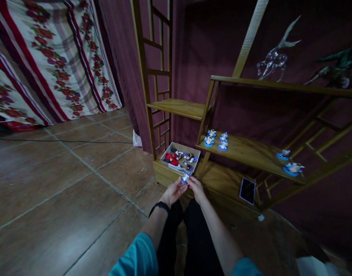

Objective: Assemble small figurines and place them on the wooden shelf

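Note:
Between both hands is a small white and purple figurine (185,177) on a round purple base. My left hand (176,190) grips it from the left, and my right hand (196,188) has its fingers on the right side. Just beyond my fingers, a shallow open box (197,162) holds several more figurines, some red and black, lying in a jumble. On the middle shelf (245,152) several small figurines stand on blue or purple bases: a group at its left end, including a purple figurine (223,145), and two blue-based ones, such as the figurine (293,168), at its right end.
A tablet-like device (247,191) leans at the right of the lowest shelf. Above, a clear deer ornament (275,61) and a dark sculpture (334,69) stand on the top shelf. A wooden lattice post (145,76) rises left of the box. A cable (63,141) crosses the tiled floor.

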`<state>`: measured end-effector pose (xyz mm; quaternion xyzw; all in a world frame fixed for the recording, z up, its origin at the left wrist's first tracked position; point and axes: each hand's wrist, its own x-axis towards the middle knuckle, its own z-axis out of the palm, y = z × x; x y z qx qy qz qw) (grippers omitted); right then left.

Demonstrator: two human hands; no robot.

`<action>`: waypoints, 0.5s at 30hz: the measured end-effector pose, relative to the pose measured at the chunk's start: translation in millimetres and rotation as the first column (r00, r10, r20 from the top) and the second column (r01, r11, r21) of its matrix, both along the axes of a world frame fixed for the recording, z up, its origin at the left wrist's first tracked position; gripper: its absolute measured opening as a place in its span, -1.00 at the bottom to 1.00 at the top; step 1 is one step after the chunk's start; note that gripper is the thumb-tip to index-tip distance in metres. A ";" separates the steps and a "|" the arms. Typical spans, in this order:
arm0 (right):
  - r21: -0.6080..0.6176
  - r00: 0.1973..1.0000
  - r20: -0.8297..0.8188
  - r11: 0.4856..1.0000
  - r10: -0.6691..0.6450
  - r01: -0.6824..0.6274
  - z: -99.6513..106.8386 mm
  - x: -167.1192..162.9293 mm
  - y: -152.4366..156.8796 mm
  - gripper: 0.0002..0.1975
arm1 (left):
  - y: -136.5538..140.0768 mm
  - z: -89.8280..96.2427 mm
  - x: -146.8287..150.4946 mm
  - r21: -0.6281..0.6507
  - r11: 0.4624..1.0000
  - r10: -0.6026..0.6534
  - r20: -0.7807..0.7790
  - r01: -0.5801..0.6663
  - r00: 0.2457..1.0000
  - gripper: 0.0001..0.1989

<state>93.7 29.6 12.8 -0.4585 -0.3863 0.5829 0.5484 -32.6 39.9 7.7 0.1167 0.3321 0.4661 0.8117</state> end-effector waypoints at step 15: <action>0.057 0.992 0.123 0.998 -0.008 0.001 -9.7 3.7 6.1 -0.59 | -1.0 -0.8 1.1 0.002 1.000 0.005 -0.005 -0.005 1.000 -0.76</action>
